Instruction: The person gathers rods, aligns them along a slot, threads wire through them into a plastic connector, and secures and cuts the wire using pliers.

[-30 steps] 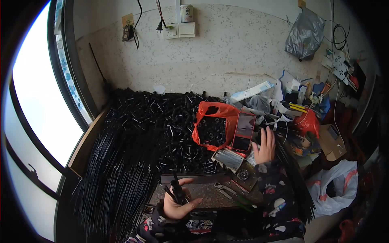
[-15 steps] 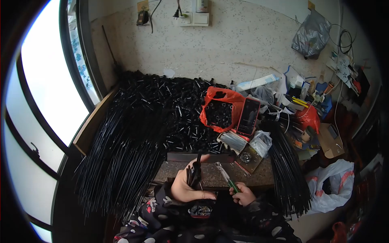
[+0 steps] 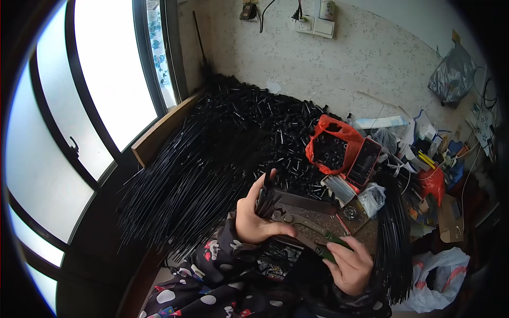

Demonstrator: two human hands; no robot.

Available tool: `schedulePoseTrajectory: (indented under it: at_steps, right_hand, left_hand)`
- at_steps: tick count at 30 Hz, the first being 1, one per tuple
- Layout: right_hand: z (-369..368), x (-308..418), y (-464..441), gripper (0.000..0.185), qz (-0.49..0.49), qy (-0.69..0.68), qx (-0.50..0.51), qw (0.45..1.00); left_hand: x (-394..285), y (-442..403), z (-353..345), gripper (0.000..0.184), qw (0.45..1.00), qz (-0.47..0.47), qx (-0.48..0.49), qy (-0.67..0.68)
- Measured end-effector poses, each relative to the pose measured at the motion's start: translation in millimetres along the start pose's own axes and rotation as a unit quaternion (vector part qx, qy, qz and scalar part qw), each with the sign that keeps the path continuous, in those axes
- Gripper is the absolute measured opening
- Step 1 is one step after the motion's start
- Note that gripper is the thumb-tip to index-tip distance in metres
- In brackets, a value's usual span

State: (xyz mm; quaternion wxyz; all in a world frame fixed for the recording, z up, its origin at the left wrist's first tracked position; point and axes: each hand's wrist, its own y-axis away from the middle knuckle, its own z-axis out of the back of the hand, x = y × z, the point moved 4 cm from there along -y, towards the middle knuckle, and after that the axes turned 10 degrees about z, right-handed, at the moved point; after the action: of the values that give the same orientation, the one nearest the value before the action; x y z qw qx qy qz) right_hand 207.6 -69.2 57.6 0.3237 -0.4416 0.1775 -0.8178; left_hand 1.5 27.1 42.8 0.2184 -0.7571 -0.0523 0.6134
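My left hand (image 3: pixel 253 217) is closed around several dark pieces (image 3: pixel 266 199), which look like short black tubes or cable ends; their exact kind is unclear. Its thumb stretches to the right, beside the pliers' metal arms. In my right hand (image 3: pixel 352 265) are metal pliers (image 3: pixel 307 225) with green grips, their two handles spread apart. The pliers' head points left, close to the black pieces, and I cannot tell whether it touches them. Below my hands, a container of small shiny parts (image 3: pixel 273 265) sits near my lap.
Long black cables (image 3: pixel 180 196) fan over the table's left side, with a heap of black fittings (image 3: pixel 249 111) behind. A red bag (image 3: pixel 344 132), a phone (image 3: pixel 364 161) and a clear plastic bag (image 3: pixel 372 199) lie right. More cables (image 3: pixel 392 244) hang over the right edge.
The view has turned, so the table's things sit further right. My right hand has brought the green-handled tool up to my left hand, and its handles now show spread.
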Motion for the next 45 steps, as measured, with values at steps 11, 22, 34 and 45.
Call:
schedulePoseTrajectory:
  at_steps: [11, 22, 34, 45]
  right_hand:
    - [-71, -30, 19, 0.039, -0.338, -0.524, 0.272, 0.733]
    - [-71, -46, 13, 0.025, -0.287, -0.441, 0.253, 0.812]
    - [-55, -44, 16, 0.025, -0.346, -0.513, 0.275, 0.736]
    - [-29, -19, -12, 0.041, -0.014, -0.035, 0.098, 0.994]
  left_hand:
    - [-18, 0, -6, 0.077, 0.992, 0.023, 0.121, 0.003]
    - [-13, -7, -1, 0.067, 0.992, -0.068, 0.102, 0.019]
    - [-29, -9, 15, 0.052, 0.983, 0.027, 0.183, 0.019]
    - [-25, -11, 15, 0.057, 0.994, 0.012, 0.109, -0.029]
